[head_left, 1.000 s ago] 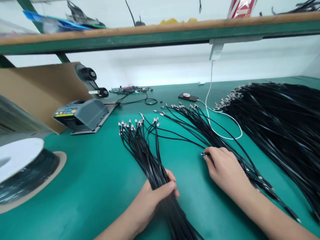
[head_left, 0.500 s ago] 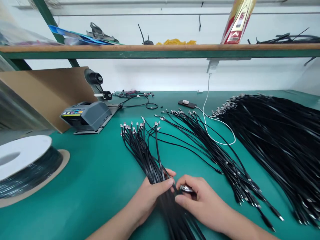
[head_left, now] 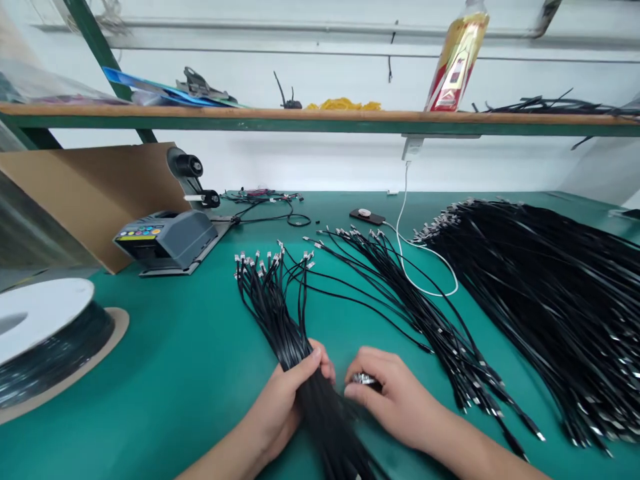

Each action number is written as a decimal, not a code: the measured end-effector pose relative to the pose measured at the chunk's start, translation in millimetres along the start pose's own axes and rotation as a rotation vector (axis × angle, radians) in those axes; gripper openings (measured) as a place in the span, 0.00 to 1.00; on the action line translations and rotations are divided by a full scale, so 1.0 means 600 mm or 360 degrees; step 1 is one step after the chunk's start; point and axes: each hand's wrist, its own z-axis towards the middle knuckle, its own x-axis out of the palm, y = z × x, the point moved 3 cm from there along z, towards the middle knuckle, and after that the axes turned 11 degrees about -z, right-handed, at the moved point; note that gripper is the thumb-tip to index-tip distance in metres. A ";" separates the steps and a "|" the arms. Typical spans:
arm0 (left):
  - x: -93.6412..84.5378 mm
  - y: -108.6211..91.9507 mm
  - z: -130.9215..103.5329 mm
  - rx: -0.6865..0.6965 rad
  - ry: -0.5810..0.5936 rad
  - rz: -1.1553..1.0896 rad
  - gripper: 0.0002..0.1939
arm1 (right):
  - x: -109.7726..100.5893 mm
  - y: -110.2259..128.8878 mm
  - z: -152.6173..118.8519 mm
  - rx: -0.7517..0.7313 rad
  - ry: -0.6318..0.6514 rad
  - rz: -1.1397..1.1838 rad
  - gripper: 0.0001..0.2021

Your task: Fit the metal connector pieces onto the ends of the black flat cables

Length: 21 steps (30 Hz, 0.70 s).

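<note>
The left hand (head_left: pixel 290 393) is clamped around the held cable bundle (head_left: pixel 283 333); its long axis runs from near right to far left. The right hand (head_left: pixel 397 400), just right of the bundle, grips a small metal object (head_left: pixel 364 379) between thumb and forefinger. Farther right lies the second cable group (head_left: pixel 417 303), nearer the right hand; beyond it, the large cable pile (head_left: pixel 540 280).

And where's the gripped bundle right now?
In the head view, the bundle runs through the lower middle, mostly left of centre, held in the left hand, with the right hand just to its right.
</note>
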 end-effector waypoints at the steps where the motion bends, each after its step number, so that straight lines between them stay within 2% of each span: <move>1: 0.001 0.000 0.000 0.0019 0.0025 -0.0031 0.15 | -0.006 -0.015 0.006 0.0033 -0.0102 -0.0132 0.03; 4: 0.005 -0.001 0.001 0.0059 0.0108 -0.0196 0.22 | -0.026 -0.071 0.025 0.0243 -0.0307 -0.0414 0.09; 8: 0.003 -0.015 0.001 0.0042 0.0161 -0.0523 0.24 | -0.045 -0.121 0.044 0.0517 -0.0350 -0.0679 0.16; 11: -0.004 -0.032 -0.003 0.0066 0.0062 -0.0718 0.25 | -0.048 -0.124 0.050 0.0583 -0.0252 -0.0823 0.16; 15: -0.010 -0.064 -0.023 0.0264 -0.0047 -0.0749 0.25 | -0.055 -0.109 0.048 0.0624 -0.0143 -0.0949 0.11; 18: -0.014 -0.091 -0.050 0.0438 -0.0127 -0.0768 0.26 | -0.069 -0.106 0.039 0.0692 -0.0127 -0.0998 0.10; 21: -0.016 -0.111 -0.091 0.0530 -0.0201 -0.0781 0.26 | -0.091 -0.116 0.028 0.0809 -0.0198 -0.1033 0.10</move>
